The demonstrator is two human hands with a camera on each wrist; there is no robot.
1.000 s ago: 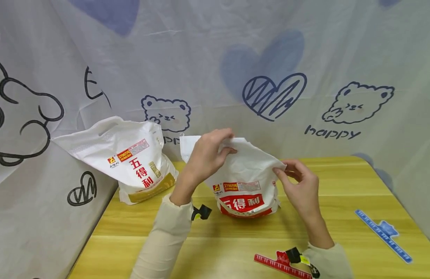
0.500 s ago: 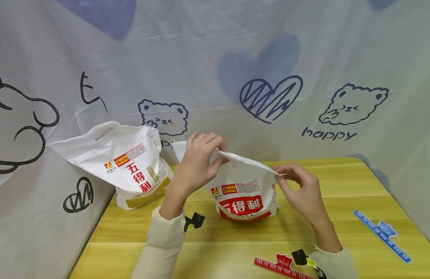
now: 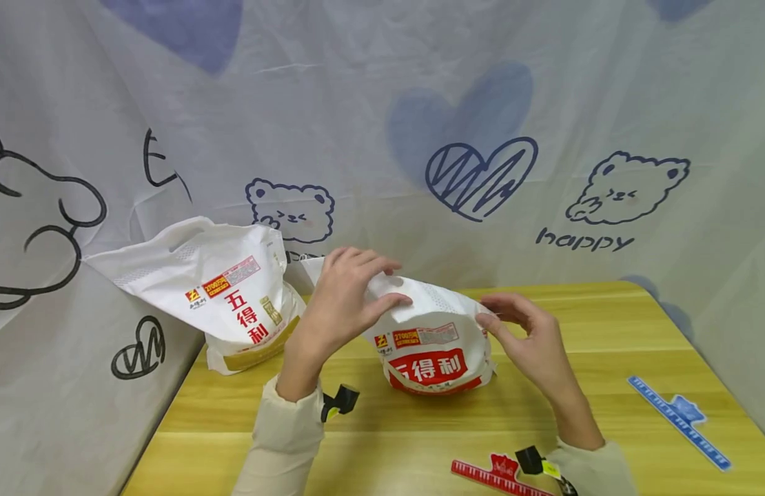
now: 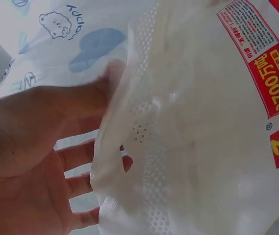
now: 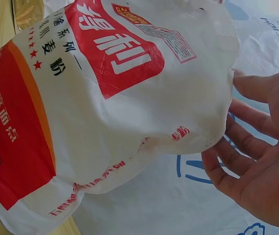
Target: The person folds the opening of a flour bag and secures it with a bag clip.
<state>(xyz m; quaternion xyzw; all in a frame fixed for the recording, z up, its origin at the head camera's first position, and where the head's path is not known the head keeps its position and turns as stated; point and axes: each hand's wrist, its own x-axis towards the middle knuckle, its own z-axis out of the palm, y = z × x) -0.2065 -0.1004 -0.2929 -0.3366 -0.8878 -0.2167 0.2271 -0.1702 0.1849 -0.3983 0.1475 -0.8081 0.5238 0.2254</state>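
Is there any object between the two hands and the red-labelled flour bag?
Nothing visible does: the left hand and right hand are at the top edge of the red-labelled flour bag. The red clip lies nearer the person.

Soft, even light covers my table (image 3: 606,344), with a pale sheen toward me and a faint, blurry-edged shadow just in front of the white bag (image 3: 435,337). My left wrist's view is dimmer: my left hand (image 4: 36,156) sits in shade, its thumb tip (image 4: 114,73) smeared, while the cloth (image 4: 100,19) behind washes out at upper left. Around my right hand (image 5: 266,161) everything looks greyish, though the red print (image 5: 129,54) reads clearly
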